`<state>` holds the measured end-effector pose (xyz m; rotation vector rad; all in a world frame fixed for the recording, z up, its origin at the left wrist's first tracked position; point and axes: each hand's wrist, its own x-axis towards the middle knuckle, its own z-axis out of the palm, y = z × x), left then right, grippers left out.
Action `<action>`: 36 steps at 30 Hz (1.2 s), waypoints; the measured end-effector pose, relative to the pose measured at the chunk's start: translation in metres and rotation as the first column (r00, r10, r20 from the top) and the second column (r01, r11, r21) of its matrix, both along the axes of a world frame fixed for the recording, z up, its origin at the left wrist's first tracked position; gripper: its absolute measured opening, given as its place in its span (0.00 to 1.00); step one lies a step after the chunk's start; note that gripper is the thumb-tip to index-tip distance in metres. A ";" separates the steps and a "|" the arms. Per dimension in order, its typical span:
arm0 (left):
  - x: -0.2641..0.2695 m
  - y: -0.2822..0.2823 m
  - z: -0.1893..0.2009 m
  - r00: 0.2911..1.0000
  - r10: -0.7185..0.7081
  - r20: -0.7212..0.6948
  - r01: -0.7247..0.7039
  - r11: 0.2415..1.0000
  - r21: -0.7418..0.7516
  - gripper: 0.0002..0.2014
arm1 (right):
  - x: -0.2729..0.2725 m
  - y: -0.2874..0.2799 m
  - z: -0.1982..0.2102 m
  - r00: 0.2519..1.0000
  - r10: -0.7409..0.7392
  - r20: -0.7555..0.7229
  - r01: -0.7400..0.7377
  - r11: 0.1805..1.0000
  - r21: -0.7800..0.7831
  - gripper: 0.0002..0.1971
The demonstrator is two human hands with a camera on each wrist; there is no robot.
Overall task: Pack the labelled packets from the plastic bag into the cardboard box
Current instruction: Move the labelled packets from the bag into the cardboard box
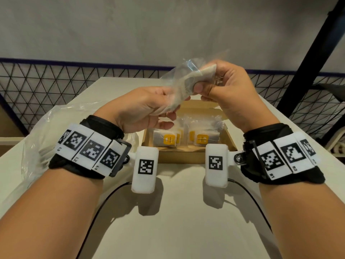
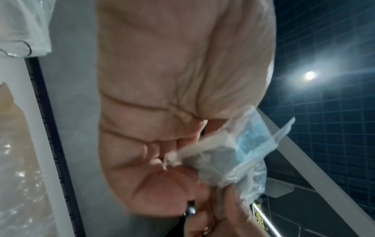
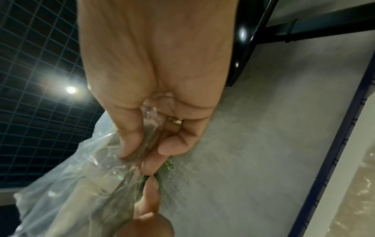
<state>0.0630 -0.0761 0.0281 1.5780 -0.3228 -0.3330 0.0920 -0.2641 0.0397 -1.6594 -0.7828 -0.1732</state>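
Packets with yellow square labels [image 1: 169, 140] lay in rows inside the open brown cardboard box [image 1: 179, 156], which sat on the pale surface [image 1: 177, 221] at about 12 o'clock from the person, just past both wrists. One more small see-through packet with a grey pouch inside [image 1: 190, 79] was up in the air above the box, held between both hands.

The left hand [image 1: 145, 109] was at about 11 o'clock. Its fingers were curled and they pinched the lower end of that packet. In the left wrist view the grey pouch [image 2: 211, 162] showed inside its clear wrap, pressed between the fingers, and the picture was blurry there.

The right hand [image 1: 224, 88] was at about 1 o'clock, a bit higher than the left hand. Its thumb and curled fingers pinched the top end of the same packet. In the right wrist view the thumb and a finger squeezed the thin clear wrap [image 3: 150, 141], and a gold ring [image 3: 175, 120] showed on one finger.

A big crinkly clear plastic bag [image 1: 46, 128] lay on the surface at about 9 o'clock, close to the left wrist. Both wrists wore black bands with white blocks that had black square patterns [image 1: 89, 148]. A black wire mesh fence [image 1: 56, 81] ran behind the surface at the far side.
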 end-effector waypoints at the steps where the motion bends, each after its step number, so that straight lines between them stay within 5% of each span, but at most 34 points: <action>1: 0.000 0.001 0.001 1.000 0.022 0.009 -0.022 1.000 0.002 0.12 | 0.000 0.000 0.000 1.000 -0.017 0.000 0.017 1.000 -0.009 0.12; 12: 0.006 0.013 0.004 0.910 0.392 0.138 -0.409 0.902 0.138 0.14 | 0.014 -0.019 0.001 0.968 -0.216 -0.127 0.199 0.971 -0.136 0.23; 18: 0.008 0.008 -0.004 0.880 0.384 0.281 -0.474 0.761 0.443 0.11 | 0.011 -0.032 0.004 0.973 -0.203 -0.114 0.119 0.856 -0.502 0.26; 22: 0.009 0.004 -0.010 0.864 0.378 0.332 -0.503 0.672 0.544 0.08 | 0.011 -0.037 0.004 0.959 -0.252 -0.131 0.136 0.813 -0.566 0.15; 26: 0.011 0.006 -0.012 0.854 0.384 0.350 -0.519 0.660 0.543 0.08 | 0.015 -0.038 0.001 0.945 -0.326 0.003 0.263 0.757 -0.599 0.09; 36: 0.014 0.011 -0.007 0.773 0.460 0.438 -0.619 0.700 0.357 0.08 | 0.017 -0.027 -0.009 0.951 -0.289 0.108 0.258 0.552 -0.793 0.14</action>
